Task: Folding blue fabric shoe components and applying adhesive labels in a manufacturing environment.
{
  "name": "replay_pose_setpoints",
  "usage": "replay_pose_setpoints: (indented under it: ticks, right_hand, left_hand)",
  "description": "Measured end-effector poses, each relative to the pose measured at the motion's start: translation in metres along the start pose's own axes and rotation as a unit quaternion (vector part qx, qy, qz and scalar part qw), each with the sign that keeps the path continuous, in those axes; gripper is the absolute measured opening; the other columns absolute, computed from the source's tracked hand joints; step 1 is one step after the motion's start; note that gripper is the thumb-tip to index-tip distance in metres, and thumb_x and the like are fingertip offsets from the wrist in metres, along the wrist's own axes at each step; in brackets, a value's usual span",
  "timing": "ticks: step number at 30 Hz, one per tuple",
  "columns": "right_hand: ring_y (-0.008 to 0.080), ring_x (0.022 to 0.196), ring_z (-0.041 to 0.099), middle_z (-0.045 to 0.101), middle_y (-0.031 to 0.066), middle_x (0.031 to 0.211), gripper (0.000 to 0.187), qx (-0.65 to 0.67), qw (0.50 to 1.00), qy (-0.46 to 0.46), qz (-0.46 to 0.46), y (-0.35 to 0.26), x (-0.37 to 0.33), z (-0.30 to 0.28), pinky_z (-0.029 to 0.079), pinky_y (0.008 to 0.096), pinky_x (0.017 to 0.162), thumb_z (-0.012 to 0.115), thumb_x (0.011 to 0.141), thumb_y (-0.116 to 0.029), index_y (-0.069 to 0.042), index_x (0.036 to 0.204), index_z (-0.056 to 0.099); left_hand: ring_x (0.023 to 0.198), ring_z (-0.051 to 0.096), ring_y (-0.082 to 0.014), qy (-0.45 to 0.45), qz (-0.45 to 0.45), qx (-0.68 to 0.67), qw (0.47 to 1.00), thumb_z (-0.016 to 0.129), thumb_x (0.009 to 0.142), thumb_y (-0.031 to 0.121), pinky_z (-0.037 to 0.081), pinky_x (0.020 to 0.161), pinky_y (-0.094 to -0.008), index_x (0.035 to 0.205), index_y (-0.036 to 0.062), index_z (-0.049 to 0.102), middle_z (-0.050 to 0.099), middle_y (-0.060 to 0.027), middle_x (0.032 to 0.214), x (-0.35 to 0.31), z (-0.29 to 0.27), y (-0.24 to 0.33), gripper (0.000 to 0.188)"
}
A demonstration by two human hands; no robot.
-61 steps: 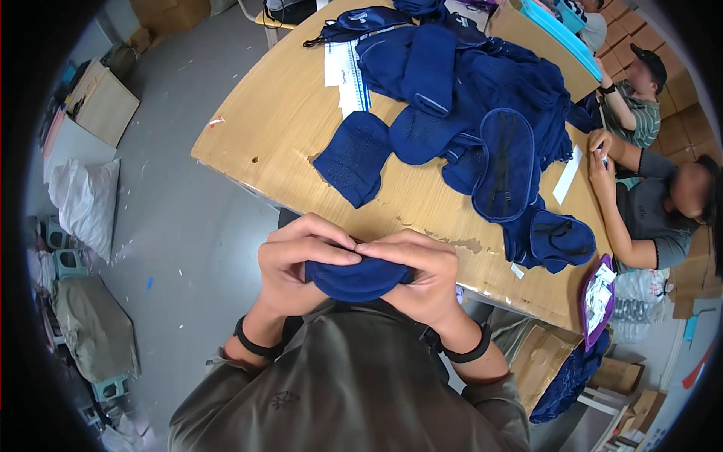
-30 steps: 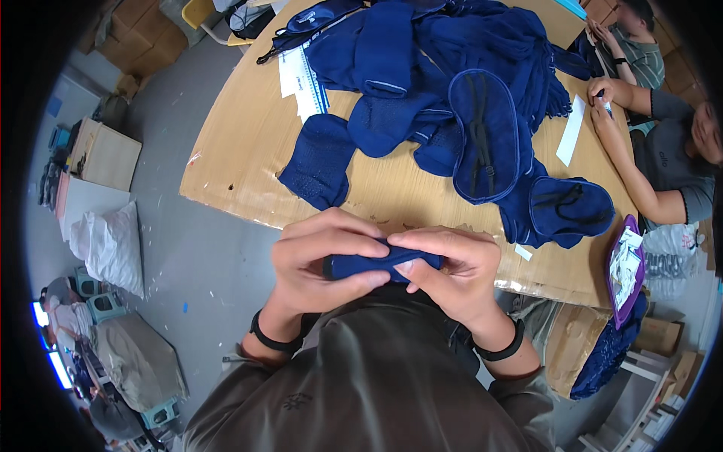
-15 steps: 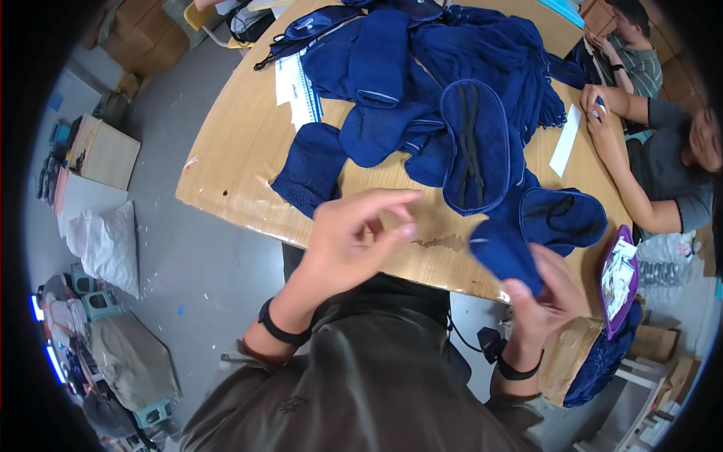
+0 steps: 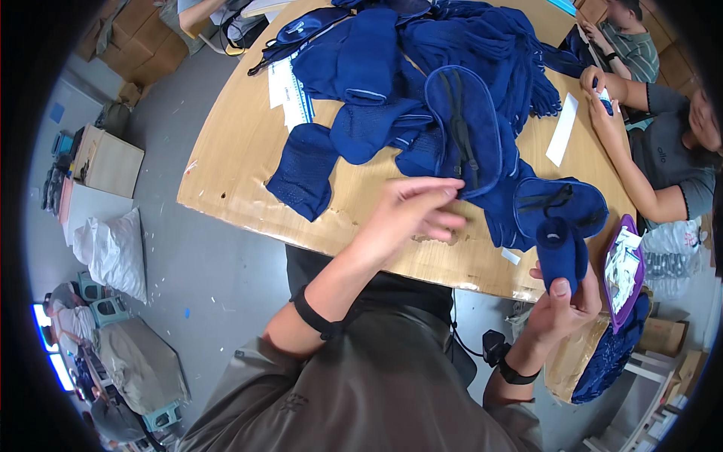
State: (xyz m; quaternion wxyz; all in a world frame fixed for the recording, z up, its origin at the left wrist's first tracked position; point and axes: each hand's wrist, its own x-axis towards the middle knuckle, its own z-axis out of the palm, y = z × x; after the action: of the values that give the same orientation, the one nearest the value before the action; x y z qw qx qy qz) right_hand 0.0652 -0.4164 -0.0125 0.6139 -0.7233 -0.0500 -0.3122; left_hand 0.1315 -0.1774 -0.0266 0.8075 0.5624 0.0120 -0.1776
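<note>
My right hand [image 4: 561, 310] grips a folded navy sock [image 4: 558, 260] upright at the table's near right edge. Its fingers wrap the lower part, with the thumb across the front. Over the table's front, my left hand [image 4: 413, 212] holds nothing and has its fingers apart. Just beyond its fingertips lies a navy eye mask [image 4: 482, 143] with black straps. A second eye mask [image 4: 531, 197] rests behind the held sock. Farther left, a dotted navy sock [image 4: 305, 169] lies flat, beside more navy socks [image 4: 376, 132].
A navy pile [image 4: 474, 53] covers the far table. White cards [image 4: 290, 90], a white strip [image 4: 561, 129] and a small white slip [image 4: 510, 256] lie around it. At right, a purple tray [image 4: 618, 301] holds small packets. A co-worker's hand [image 4: 599, 94] holds something small.
My left hand has moved right, toward the strapped eye mask. My right hand has turned the folded sock upright and shifted it right. The white slip now shows at the table's front.
</note>
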Motion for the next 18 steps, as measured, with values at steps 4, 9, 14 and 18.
replay_pose_setpoints:
  ticks: [4, 9, 14, 18]
  right_hand:
    - [0.0209, 0.076, 0.067, 0.068, 0.0199, 0.095, 0.059, 0.012, 0.999, 0.028, 0.023, 0.0, -0.005, 0.0, 0.054, 0.0297, 0.069, 0.081, 0.074, -0.031, 0.015, 0.106, 0.064]
    - [0.0216, 0.081, 0.067, 0.068, 0.0206, 0.098, 0.059, 0.017, 0.999, 0.02, 0.044, -0.001, -0.013, -0.007, 0.053, 0.0301, 0.073, 0.082, 0.073, -0.031, 0.016, 0.105, 0.065]
    - [0.0235, 0.089, 0.066, 0.068, 0.0214, 0.101, 0.06, -0.004, 0.998, -0.015, 0.055, 0.004, -0.022, -0.004, 0.051, 0.0316, 0.083, 0.082, 0.072, -0.031, 0.016, 0.107, 0.065]
    - [0.0246, 0.093, 0.066, 0.068, 0.0222, 0.104, 0.058, 0.006, 0.997, -0.05, 0.055, 0.009, -0.026, 0.004, 0.05, 0.0333, 0.088, 0.083, 0.071, -0.026, 0.015, 0.109, 0.065]
  left_hand:
    - [0.084, 0.074, -0.0254, 0.108, 0.053, -0.063, 0.991, 0.067, 0.091, 0.017, 0.059, 0.066, -0.0276, 0.109, -0.0074, 0.068, 0.071, -0.0154, 0.1, -0.003, 0.004, -0.002, 0.031]
    - [0.079, 0.073, -0.0215, 0.164, 0.072, 0.016, 0.984, 0.072, 0.086, 0.009, 0.059, 0.063, -0.0269, 0.101, -0.0071, 0.071, 0.072, -0.0136, 0.087, -0.035, -0.02, 0.007, 0.022]
    - [0.071, 0.071, -0.015, 0.2, 0.073, 0.122, 0.969, 0.071, 0.085, 0.002, 0.056, 0.052, -0.0225, 0.098, -0.0065, 0.072, 0.072, -0.0122, 0.084, -0.083, -0.047, 0.005, 0.016]
    - [0.062, 0.067, -0.0101, 0.277, 0.04, 0.118, 0.953, 0.071, 0.085, 0.002, 0.052, 0.047, -0.0203, 0.096, -0.0059, 0.073, 0.073, -0.0114, 0.086, -0.114, -0.043, 0.001, 0.014]
